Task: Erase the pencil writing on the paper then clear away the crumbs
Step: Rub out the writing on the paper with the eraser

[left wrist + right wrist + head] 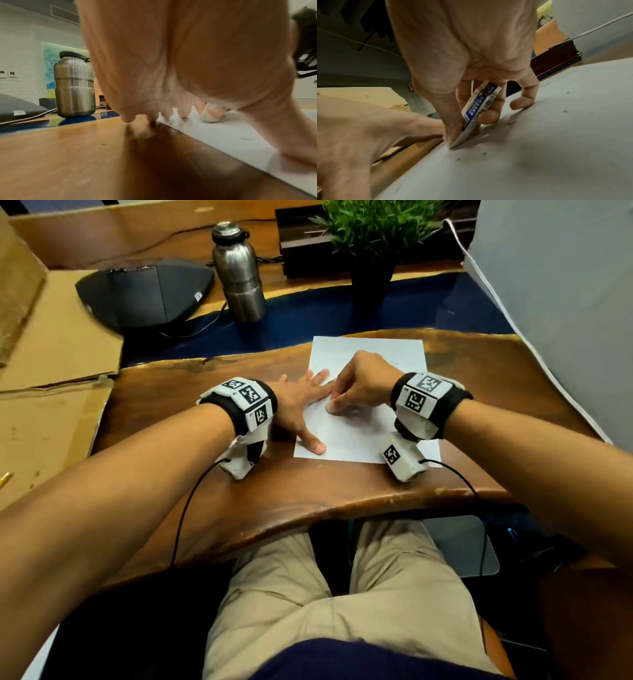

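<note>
A white sheet of paper (pixel 366 436) lies on the wooden desk (pixel 308 501). My left hand (pixel 301 402) lies flat with spread fingers across the sheet's left edge, thumb on the lower left corner. My right hand (pixel 346 400) pinches a white eraser (pixel 474 112) in a blue and white sleeve, its bare tip pressed on the paper (pixel 539 148) beside the left fingers. Grey smudges and dark crumbs (pixel 458 159) lie around the tip. In the left wrist view the eraser (pixel 208 117) shows past the left hand's fingertips (pixel 127 119) on the paper (pixel 223 135).
A steel water bottle (pixel 238 272) and a black device (pixel 144 292) stand at the back left, a potted plant (pixel 373 244) behind the paper. Cardboard (pixel 51 371) covers the left side. A white panel (pixel 555 302) leans at the right. A yellow pencil tip (pixel 5 479) shows at far left.
</note>
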{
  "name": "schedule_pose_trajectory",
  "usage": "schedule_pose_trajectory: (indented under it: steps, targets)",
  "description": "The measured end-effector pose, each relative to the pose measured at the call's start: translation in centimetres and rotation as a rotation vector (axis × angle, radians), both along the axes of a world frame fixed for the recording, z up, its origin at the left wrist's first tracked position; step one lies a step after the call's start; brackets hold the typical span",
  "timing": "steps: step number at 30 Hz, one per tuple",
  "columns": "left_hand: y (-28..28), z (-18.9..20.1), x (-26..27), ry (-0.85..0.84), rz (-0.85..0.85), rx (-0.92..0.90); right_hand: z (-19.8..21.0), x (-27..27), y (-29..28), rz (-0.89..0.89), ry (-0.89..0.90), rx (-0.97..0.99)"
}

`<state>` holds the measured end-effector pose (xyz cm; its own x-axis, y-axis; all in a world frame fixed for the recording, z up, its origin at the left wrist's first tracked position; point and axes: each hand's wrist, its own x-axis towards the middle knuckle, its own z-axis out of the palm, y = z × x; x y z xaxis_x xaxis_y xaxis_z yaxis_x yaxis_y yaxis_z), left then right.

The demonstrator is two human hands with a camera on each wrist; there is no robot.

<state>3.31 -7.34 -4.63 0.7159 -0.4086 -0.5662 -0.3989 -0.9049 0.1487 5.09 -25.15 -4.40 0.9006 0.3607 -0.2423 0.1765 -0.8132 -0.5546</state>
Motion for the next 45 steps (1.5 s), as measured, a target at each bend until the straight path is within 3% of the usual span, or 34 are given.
schedule_pose_trajectory:
  steps: [4,9,14,18,23,27,31,36,40,45]
  targets:
    - [0.2,-0.5,0.3,0.011,0.001,-0.005,0.2,0.2,0.1,-0.074,-0.057,0.03]
    - [0.3,-0.7,0.4,0.011,-0.032,0.034,0.0,-2.4,0.7,0.169,-0.015,-0.047]
    - [-0.1,-0.4,0.5,0.016,-0.034,0.097,0.4,0.0,0.0,-0.023,-0.07,0.002]
    - [-0.1,-0.2,0.5,0.03,-0.04,0.114,0.1,-2.5,0.4,0.203,0.001,-0.071]
    - [-0.3,0.0,0.3,0.015,-0.045,0.124,0.5,-0.4,-0.3,-0.018,-0.087,-0.018]
    - [-0.2,0.1,0.3,0.021,-0.052,0.128,0.0,-3.2,0.1,0.189,-0.007,-0.051]
    - [-0.4,-0.1,0.5,0.017,-0.053,0.141,0.7,-0.9,-0.6,-0.018,-0.05,-0.004]
    - [-0.3,0.1,0.4,0.025,-0.057,0.157,-0.2,-3.2,0.1,0.135,-0.025,-0.03]
    - [-0.7,0.3,0.8,0.025,-0.047,0.176,0.5,-0.3,-1.1,-0.051,-0.058,-0.005]
    - [-1.7,0.0,0.7,-0.028,-0.028,0.033,0.0,0.8,-1.4,-0.072,-0.007,0.02]
